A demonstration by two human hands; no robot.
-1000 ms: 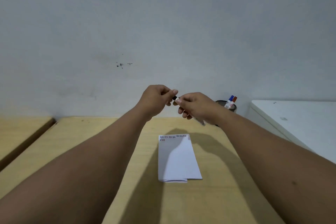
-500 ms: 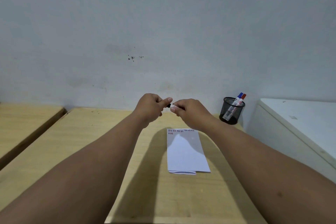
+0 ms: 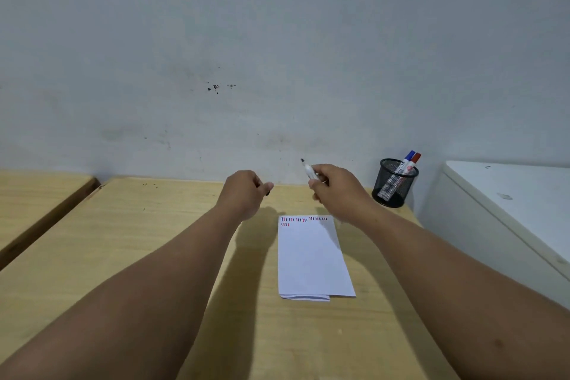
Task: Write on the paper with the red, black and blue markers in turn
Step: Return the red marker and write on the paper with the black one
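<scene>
A folded white paper (image 3: pixel 311 259) lies on the wooden table (image 3: pixel 123 244), with short red, black and blue marks along its far edge. My right hand (image 3: pixel 337 190) hovers above the paper's far end and grips the black marker (image 3: pixel 309 170), uncapped, tip pointing up and left. My left hand (image 3: pixel 246 194) is closed to the left of it, a small dark cap (image 3: pixel 267 193) just showing at its fingertips. The blue marker (image 3: pixel 407 159) and red marker (image 3: pixel 415 160) stand in a black mesh cup (image 3: pixel 392 183) at the far right.
A white cabinet (image 3: pixel 509 194) stands right of the table, close to the mesh cup. A second wooden table (image 3: pixel 34 191) sits at the left across a narrow gap. A pale wall runs right behind the table's far edge.
My hands were together at the marker's cap; they have pulled apart. The cap went left with my left hand and the bare marker tip now shows above my right hand.
</scene>
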